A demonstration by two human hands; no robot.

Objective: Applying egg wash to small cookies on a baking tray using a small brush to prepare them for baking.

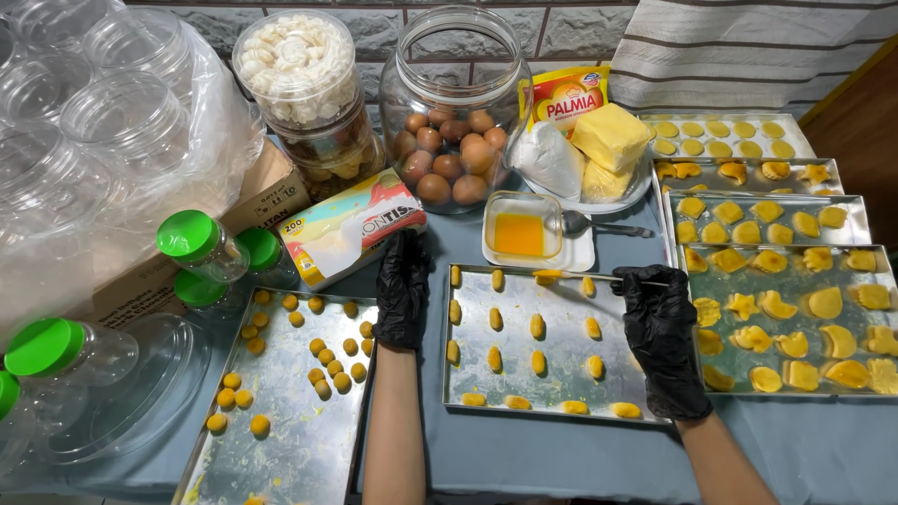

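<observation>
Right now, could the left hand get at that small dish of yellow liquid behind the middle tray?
Probably yes. The left hand rests flat by the middle tray's left corner, holding nothing. The dish sits just beyond the tray's far edge, and only bare cloth seems to lie between. The right hand's brush lies farther right.

Both hands in glossy black gloves (thin rubber or plastic, slightly wrinkled): left hand [402, 292], right hand [662, 339]. Middle tray [561, 388] is shiny sheet metal w/ greasy smears; left tray [281, 440] same, duller. Dough pieces [537, 325] matt yellow, smooth. Brush [599, 277]: thin, pale handle. Egg jar [456, 56] clear glass, glossy. Tablecloth [524, 449] matt blue-grey cloth. Small bottles' lids [185, 234] smooth green plastic.
</observation>
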